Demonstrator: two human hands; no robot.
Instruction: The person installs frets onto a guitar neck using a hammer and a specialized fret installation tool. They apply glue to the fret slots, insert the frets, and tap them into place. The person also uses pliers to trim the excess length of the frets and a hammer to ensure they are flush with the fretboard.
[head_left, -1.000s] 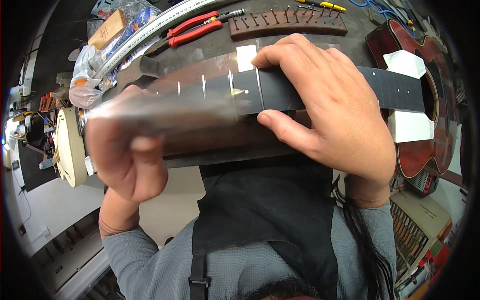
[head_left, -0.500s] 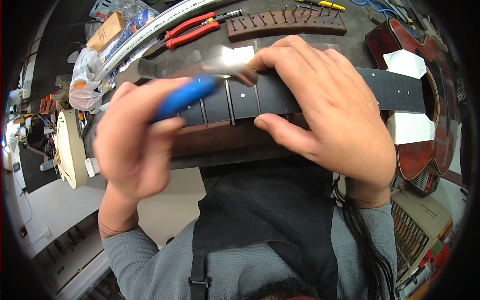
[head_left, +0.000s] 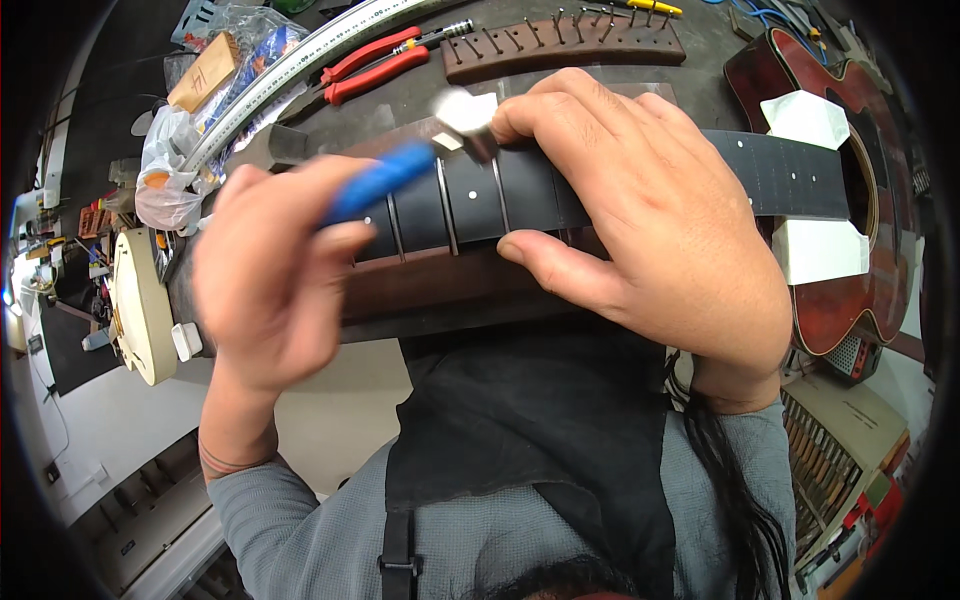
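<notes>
A red-brown acoustic guitar (head_left: 850, 290) lies across the bench, its dark fretboard (head_left: 470, 205) running left. My left hand (head_left: 275, 275) grips the blue handle of a small hammer (head_left: 385, 178), whose pale metal head hovers over the fretboard near my right fingertips. My right hand (head_left: 640, 215) presses down on the neck, fingers over the top edge and thumb along the near edge. White paper pieces (head_left: 805, 118) are taped on the guitar body beside the fretboard end.
Red-handled pliers (head_left: 375, 65), a long steel ruler (head_left: 300, 65), a brown wooden block with pins (head_left: 560, 42) and a plastic bag (head_left: 170, 160) lie at the back of the bench. A cream guitar body (head_left: 140, 300) hangs at the left edge.
My left hand has come up from gripping the neck end and now holds the blue-handled hammer over the fretboard. My right hand has stayed on the neck.
</notes>
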